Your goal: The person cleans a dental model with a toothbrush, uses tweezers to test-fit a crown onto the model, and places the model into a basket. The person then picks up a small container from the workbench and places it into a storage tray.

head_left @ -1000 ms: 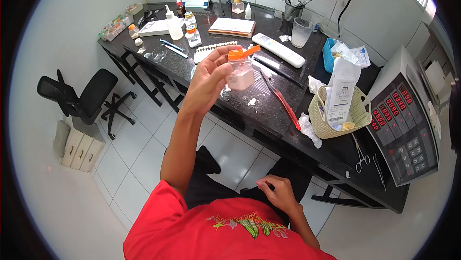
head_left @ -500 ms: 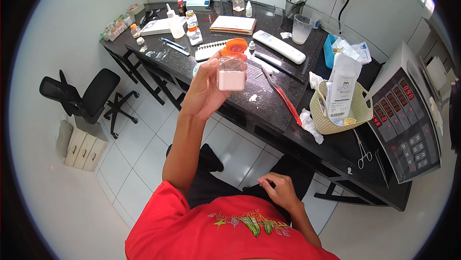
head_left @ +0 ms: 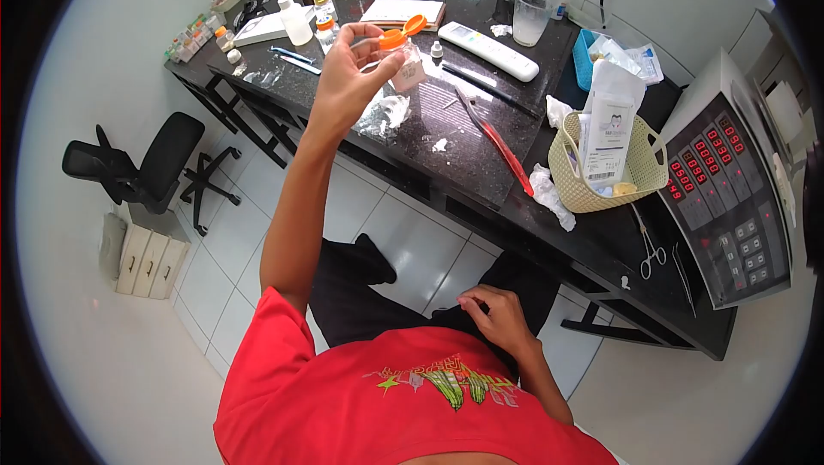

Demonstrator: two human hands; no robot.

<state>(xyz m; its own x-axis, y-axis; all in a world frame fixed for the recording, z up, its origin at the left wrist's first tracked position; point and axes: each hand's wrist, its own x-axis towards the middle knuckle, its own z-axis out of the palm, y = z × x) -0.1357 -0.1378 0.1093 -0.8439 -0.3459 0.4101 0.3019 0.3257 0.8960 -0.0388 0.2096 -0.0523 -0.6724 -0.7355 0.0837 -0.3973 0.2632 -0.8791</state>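
Observation:
My left hand [head_left: 350, 74] is closed around the upper part of a small clear jar [head_left: 408, 76] of pale pink powder, held above the desk. The jar's orange flip cap [head_left: 414, 25] stands open, and the jar leans slightly. Below it, white powder residue [head_left: 386, 113] is smeared on the black desk top. My right hand [head_left: 496, 317] rests low over my lap with its fingers curled, and nothing shows in it.
Behind the jar lie a notebook [head_left: 402, 14] and a white remote control [head_left: 489, 50]. A red-handled tool [head_left: 506, 151] lies near the desk's front edge. To the right are a woven basket [head_left: 622, 194], scissor-like forceps [head_left: 652, 255] and a machine with red digits [head_left: 717, 182].
My left hand has shifted left and upward in view, turning the jar from facing me and now gripping nearer its top. My right hand stays over my lap. The view has moved slightly.

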